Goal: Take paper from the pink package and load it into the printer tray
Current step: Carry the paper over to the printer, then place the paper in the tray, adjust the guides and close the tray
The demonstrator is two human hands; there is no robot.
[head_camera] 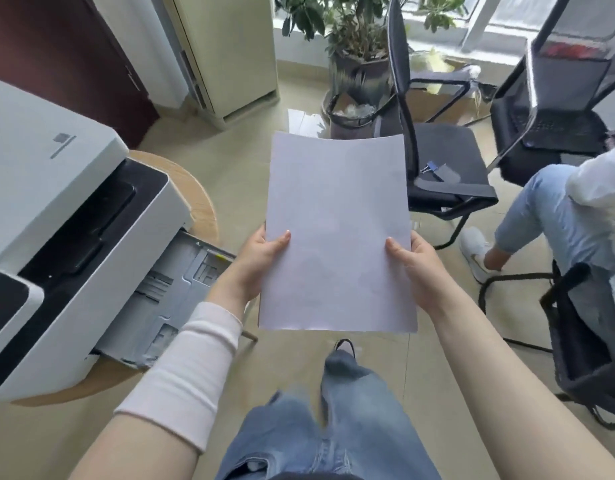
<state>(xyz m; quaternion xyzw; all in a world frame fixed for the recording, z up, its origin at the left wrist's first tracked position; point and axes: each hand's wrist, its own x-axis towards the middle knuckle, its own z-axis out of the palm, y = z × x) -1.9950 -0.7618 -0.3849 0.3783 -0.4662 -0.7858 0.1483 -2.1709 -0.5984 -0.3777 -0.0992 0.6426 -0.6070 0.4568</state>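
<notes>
A stack of white paper [337, 233] is held flat in front of me over the floor. My left hand [256, 263] grips its left edge and my right hand [415, 263] grips its right edge, thumbs on top. The white printer [56, 209] stands at the left on a round wooden table [195, 195]. Its grey paper tray [174, 296] is pulled out toward me and holds no paper; my left forearm crosses over its right end. The pink package is not in view.
A black office chair [441, 168] with a blue binder clip on its seat stands just right of the paper. A seated person's legs [548, 220] are at the right, beside more chairs. A bin [351, 114] and a potted plant stand behind.
</notes>
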